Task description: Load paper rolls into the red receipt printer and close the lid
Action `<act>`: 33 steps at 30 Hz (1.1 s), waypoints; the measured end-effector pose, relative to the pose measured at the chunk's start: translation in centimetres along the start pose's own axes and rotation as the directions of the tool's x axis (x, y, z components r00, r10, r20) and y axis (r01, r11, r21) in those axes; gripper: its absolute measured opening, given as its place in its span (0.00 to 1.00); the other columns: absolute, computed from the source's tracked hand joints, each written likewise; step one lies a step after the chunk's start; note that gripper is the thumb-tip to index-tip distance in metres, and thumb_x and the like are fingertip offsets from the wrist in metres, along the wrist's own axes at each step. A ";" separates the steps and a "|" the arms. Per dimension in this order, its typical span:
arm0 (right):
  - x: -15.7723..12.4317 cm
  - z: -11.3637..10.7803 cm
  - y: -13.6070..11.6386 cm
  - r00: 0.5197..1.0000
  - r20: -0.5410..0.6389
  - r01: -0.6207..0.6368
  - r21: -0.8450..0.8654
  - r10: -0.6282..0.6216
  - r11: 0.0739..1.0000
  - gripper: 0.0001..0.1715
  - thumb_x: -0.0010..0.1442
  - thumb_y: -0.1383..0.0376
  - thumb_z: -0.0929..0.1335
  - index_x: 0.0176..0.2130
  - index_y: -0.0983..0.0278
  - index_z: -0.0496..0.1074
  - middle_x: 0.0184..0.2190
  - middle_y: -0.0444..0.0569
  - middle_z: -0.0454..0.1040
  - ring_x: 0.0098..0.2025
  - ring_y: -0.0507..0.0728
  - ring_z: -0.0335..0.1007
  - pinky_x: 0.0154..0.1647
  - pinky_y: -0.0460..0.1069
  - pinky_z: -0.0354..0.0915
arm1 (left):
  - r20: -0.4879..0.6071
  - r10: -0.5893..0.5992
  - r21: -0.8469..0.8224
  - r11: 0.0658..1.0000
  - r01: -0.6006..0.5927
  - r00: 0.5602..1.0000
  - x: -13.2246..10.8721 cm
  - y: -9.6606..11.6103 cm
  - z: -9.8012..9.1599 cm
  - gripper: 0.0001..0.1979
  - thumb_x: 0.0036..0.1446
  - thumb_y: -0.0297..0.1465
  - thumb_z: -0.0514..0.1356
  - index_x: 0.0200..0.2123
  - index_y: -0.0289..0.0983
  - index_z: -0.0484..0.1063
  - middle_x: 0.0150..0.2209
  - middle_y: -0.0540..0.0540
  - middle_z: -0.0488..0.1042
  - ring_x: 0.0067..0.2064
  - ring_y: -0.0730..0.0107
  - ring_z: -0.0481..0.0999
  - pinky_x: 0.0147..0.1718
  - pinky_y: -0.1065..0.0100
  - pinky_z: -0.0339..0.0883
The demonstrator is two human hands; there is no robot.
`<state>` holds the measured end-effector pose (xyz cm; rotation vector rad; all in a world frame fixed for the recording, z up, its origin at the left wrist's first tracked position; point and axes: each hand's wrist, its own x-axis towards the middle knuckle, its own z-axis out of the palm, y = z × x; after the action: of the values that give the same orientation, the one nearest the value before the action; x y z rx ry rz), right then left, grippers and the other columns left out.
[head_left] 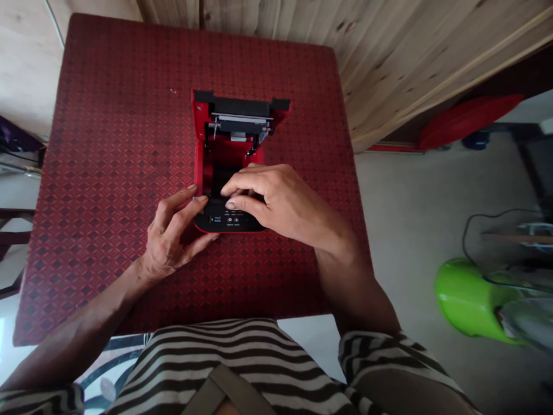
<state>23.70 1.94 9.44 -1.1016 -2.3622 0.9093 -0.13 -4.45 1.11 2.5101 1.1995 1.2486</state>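
A small red and black printer [228,222], which looks like a receipt or label printer, lies on the table with its lid [240,109] raised at the back. The lid's underside shows a roller and metal parts. My left hand [173,233] grips the printer's front left corner, fingers on the side and top, thumb at the front edge. Over the right side of the open compartment [222,173] is my right hand [280,202], its fingers curled down and its thumb near the black button panel. Whatever the right fingertips hold, if anything, is hidden.
The printer stands on a table [116,144] with a red patterned cover. A wooden panel wall [259,26] rises behind it. On the floor to the right is a bright green plastic stool or bin [466,297], with a dark cable [469,225] near it.
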 end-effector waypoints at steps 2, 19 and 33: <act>0.1 -0.1 0.1 1.000 -0.004 -0.029 0.079 0.029 0.996 0.04 0.66 0.71 0.73 0.41 0.64 0.81 0.38 0.45 0.84 0.40 0.54 0.78 0.47 0.50 0.65 | 0.004 -0.003 -0.001 1.000 0.003 1.000 0.0 0.0 -0.1 0.39 0.61 0.37 0.73 0.71 0.41 0.62 0.63 0.38 0.72 0.64 0.55 0.76 0.61 0.58 0.77; 3.0 -0.4 0.0 0.968 0.252 0.001 -0.013 0.002 1.000 0.16 0.72 0.69 0.66 0.31 0.65 0.75 0.32 0.45 0.74 0.36 0.52 0.66 0.42 0.50 0.58 | 0.012 -0.026 0.032 0.999 0.026 1.000 -0.3 -0.2 0.0 0.39 0.61 0.39 0.73 0.70 0.43 0.62 0.63 0.38 0.73 0.61 0.55 0.78 0.60 0.56 0.78; 3.7 -0.7 0.6 0.955 0.296 -0.022 0.024 0.014 0.999 0.15 0.71 0.71 0.64 0.32 0.63 0.73 0.29 0.42 0.77 0.31 0.51 0.66 0.37 0.50 0.58 | 0.027 -0.042 0.041 0.998 0.041 0.999 -0.6 -0.3 -0.1 0.39 0.60 0.41 0.73 0.71 0.44 0.62 0.63 0.38 0.73 0.62 0.54 0.78 0.60 0.55 0.79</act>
<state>22.11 5.44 9.76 -1.0393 -2.5700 1.1830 -0.54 -4.65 0.69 2.5083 1.2755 1.1880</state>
